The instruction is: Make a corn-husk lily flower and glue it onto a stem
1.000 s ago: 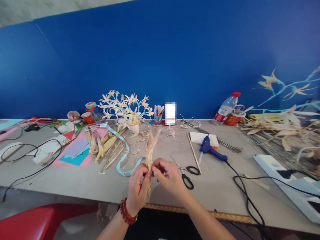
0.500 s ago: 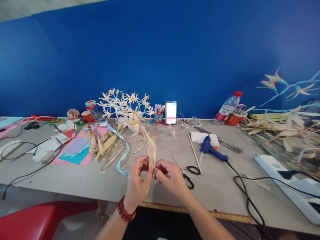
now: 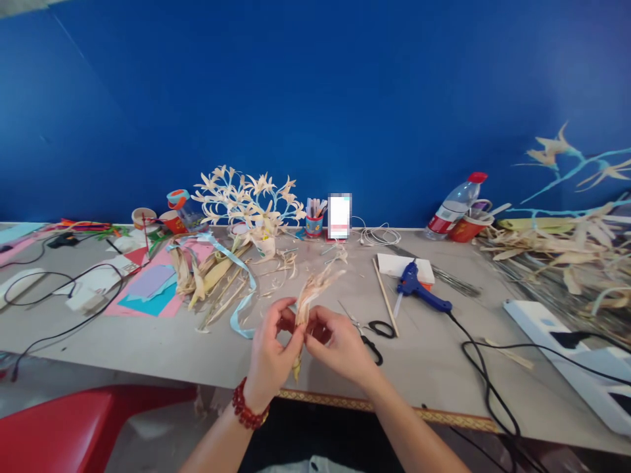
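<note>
A pale strip of dried corn husk (image 3: 306, 299) stands up between my hands, its frayed upper end bent to the right. My left hand (image 3: 276, 345) pinches the husk's lower part between thumb and fingers, and a yellowish tail pokes out below. From the right, my right hand (image 3: 335, 341) closes its thumb and fingertips on the same husk. Black-handled scissors (image 3: 371, 341) lie just beyond my right hand, partly hidden by it. A light blue ribbon (image 3: 241, 315) curls on the table left of my left hand, near a pile of husks (image 3: 211, 276).
A blue glue gun (image 3: 417, 286) with a black cord lies right of a wooden stick (image 3: 385, 299). Husk flowers in a pot (image 3: 265, 246) stand behind, beside a pen cup (image 3: 314, 223) and a phone (image 3: 340, 217). A white power strip (image 3: 552, 355) lies at right, a tilted bottle (image 3: 453, 207) behind.
The upper part of the husk, upright and long before, now bends over to the right and looks shorter. Both hands stay on it in nearly the same place.
</note>
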Action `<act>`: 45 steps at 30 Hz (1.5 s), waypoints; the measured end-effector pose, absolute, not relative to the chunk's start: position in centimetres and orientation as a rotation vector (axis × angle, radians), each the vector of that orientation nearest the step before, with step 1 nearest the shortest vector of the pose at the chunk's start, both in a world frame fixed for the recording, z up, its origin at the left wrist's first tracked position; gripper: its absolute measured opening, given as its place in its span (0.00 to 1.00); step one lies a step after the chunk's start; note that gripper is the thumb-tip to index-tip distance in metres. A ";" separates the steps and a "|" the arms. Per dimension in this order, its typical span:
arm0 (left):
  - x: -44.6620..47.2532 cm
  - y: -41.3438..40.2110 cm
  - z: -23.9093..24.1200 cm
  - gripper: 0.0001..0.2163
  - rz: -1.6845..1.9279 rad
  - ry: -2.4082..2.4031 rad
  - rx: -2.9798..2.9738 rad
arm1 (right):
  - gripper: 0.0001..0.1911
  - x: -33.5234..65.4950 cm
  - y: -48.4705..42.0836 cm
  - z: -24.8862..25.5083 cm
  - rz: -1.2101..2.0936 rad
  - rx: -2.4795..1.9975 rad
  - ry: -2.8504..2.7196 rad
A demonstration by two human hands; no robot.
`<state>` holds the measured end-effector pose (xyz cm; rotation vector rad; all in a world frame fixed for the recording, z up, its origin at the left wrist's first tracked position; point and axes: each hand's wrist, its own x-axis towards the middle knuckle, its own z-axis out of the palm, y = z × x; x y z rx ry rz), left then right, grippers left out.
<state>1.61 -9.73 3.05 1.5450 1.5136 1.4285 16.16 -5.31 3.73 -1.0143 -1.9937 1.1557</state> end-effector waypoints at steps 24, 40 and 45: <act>1.1 -9.7 2.5 0.21 1.402 1.451 1.557 | 0.08 15.9 -5.3 2.9 1.181 -1.000 -1.916; 0.5 -10.0 2.9 0.17 1.232 1.621 1.798 | 0.07 15.9 -6.0 2.9 1.000 -1.032 -2.023; 0.5 -10.1 3.1 0.17 1.224 1.647 1.797 | 0.06 16.6 -5.3 3.7 0.981 -0.963 -2.171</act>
